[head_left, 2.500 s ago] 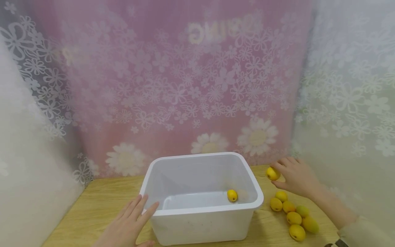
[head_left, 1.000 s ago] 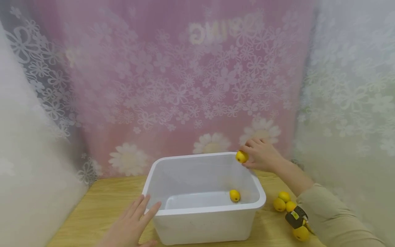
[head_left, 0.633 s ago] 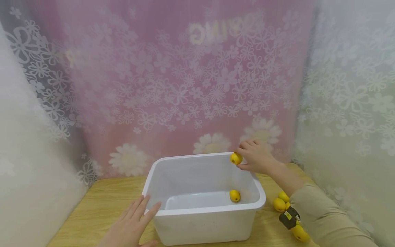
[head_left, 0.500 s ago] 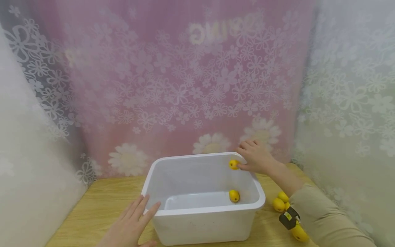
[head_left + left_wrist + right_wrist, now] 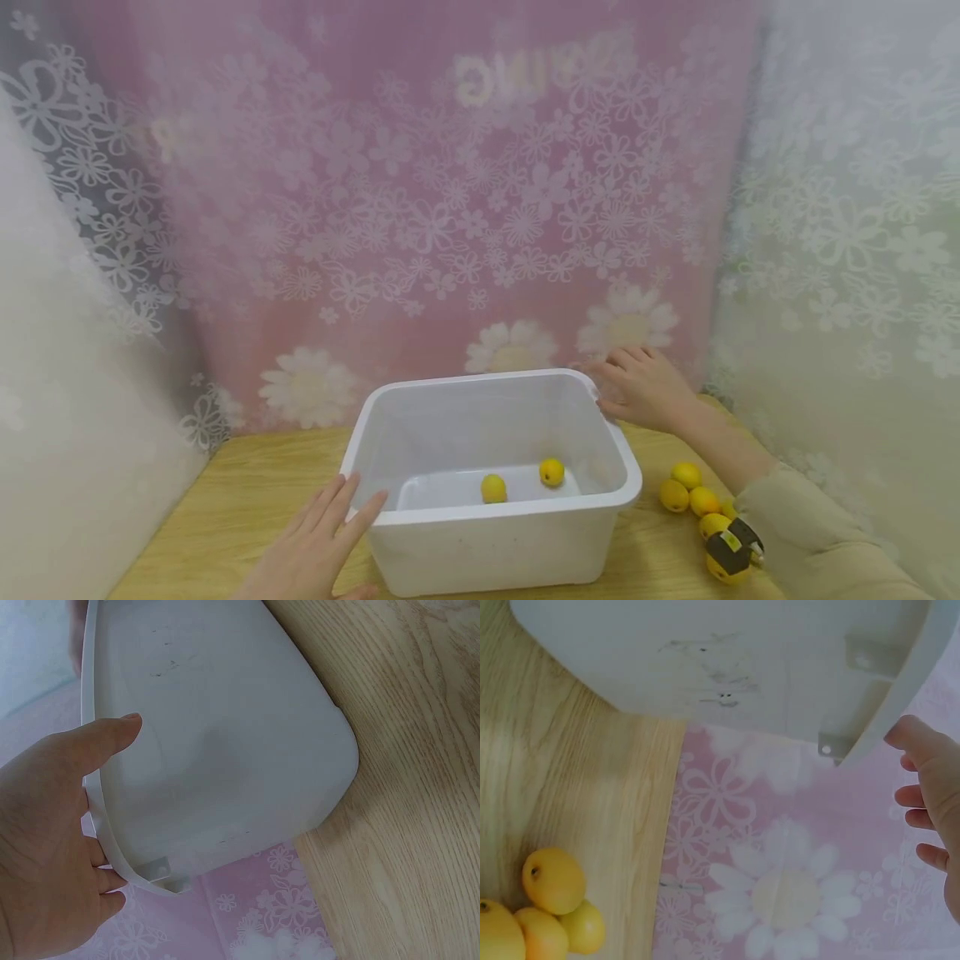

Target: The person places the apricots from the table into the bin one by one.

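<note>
A white plastic tub (image 5: 491,550) stands on the wooden table, with two yellow fruits inside that look like small mangoes: one fruit (image 5: 493,488) near the middle, the other fruit (image 5: 552,472) right of it. My left hand (image 5: 311,533) rests at the tub's front left corner, fingers extended over the rim. In the left wrist view its thumb (image 5: 112,742) lies across the rim against the outer wall. Nothing is in my right hand (image 5: 645,392), which is at the back right corner, fingers loosely bent. In the right wrist view its fingertips are close by the rim; contact is unclear.
Several more yellow fruits (image 5: 686,477) lie right of the tub, partly hidden by the black wrist camera (image 5: 733,546) and the sleeve (image 5: 817,521). A pink flowered curtain (image 5: 450,208) hangs behind the table; pale walls flank it.
My right hand brought a mango-like fruit over from the right and let it go into the tub, then drew back slightly right. Two fruits now lie inside. My left hand stays put.
</note>
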`<act>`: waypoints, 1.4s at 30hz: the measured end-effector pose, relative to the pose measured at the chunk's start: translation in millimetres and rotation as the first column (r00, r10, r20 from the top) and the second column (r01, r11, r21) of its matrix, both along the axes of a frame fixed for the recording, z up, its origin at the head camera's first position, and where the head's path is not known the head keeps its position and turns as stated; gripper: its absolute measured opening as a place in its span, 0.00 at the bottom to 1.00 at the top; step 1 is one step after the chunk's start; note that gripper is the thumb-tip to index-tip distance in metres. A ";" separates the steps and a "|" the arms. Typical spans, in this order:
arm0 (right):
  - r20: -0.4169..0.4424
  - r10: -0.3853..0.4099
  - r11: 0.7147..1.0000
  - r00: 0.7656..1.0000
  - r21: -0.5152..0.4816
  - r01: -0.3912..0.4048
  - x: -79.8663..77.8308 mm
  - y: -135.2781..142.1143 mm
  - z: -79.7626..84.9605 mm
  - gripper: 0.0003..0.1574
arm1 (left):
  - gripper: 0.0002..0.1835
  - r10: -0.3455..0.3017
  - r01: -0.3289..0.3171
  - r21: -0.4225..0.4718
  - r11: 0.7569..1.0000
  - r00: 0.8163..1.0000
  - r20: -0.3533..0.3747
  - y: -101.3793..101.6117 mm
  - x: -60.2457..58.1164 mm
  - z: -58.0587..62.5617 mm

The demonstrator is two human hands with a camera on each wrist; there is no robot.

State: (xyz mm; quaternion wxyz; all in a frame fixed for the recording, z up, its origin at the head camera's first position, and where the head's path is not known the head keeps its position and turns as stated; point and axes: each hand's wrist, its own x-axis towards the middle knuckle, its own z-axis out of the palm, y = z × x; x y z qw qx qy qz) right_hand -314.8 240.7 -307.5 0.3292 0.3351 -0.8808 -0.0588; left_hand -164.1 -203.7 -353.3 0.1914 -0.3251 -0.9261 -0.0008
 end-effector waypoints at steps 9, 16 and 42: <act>-0.098 0.041 0.998 0.994 -0.049 -0.046 21.3 29.4 -16.1 0.26 | 0.44 0.009 -0.008 0.019 1.000 0.999 -0.031 0.2 1.8 -2.2; -0.067 -0.019 0.998 0.998 -0.058 0.015 28.6 50.5 -39.1 0.29 | 0.44 -0.003 0.004 0.008 1.000 0.998 -0.070 -1.1 0.7 -2.5; 0.185 -0.287 0.957 0.940 0.100 0.273 38.7 82.7 -124.5 0.40 | 0.45 0.024 -0.025 0.024 0.999 0.999 0.023 4.6 -1.5 -0.1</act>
